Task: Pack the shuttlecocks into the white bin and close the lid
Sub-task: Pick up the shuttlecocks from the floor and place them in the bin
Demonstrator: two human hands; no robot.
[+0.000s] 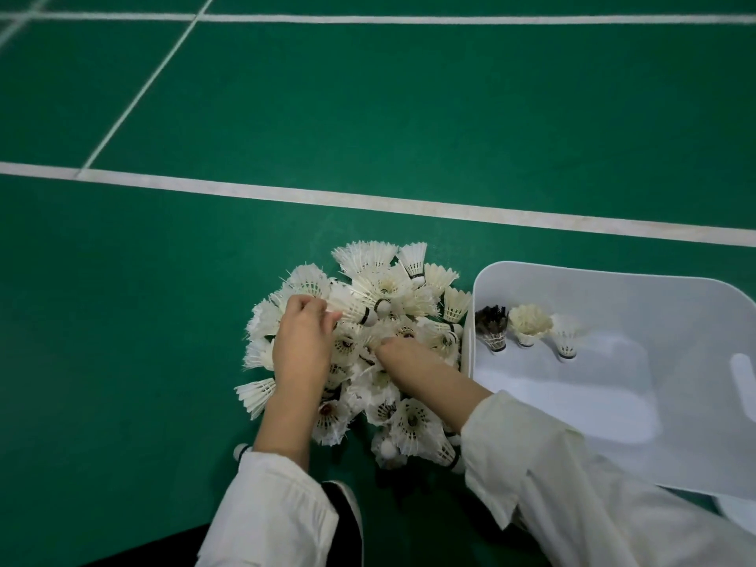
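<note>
Shuttlecocks [384,288] heaped on green court floor [368,116]
Left hand [302,341] pinches one's feathers; right hand [405,358] lies among them, fingers hidden; white bin [613,296] just beside.

One white bin [613,294] holds three shuttlecocks: one dark-feathered shuttlecock [493,327] and two white ones [529,327] [566,341]. Just left of the bin lies one pile of white shuttlecocks [380,288], too overlapped to count. Two hands, the left hand [302,341] and the right hand [405,358], reach into it.
</note>
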